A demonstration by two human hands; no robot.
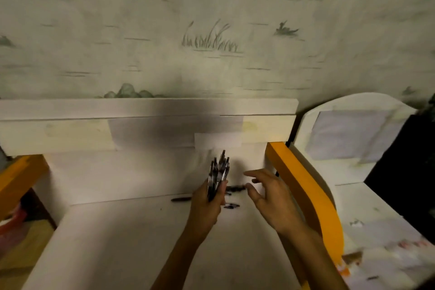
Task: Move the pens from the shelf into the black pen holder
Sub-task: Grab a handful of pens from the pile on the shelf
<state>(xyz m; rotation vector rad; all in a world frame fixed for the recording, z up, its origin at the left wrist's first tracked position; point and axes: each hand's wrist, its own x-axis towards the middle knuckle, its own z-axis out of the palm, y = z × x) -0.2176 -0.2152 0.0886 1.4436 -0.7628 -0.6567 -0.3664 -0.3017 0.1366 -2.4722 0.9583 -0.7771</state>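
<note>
**Head view: a fistful gathered, strays left, no holder in sight**

Head camera caught the left hand (207,205) wrapped tight around a bundle of pens (217,174), their tips fanned upward just in front of the shelf's back panel. Beside it, the right hand (270,198) hung with fingers spread and relaxed, gripping nothing, its fingertips just short of a dark pen (235,188) lying on the white shelf (131,226). Further out, more waited: one loose pen (181,199) lay to the left of the bundle, another short pen (231,205) just below the hands. So gathering looked well along but unfinished. As for the black pen holder, it was nowhere visible, so by my reading no pen had gone in, and the whole delivery was left to do.
</note>
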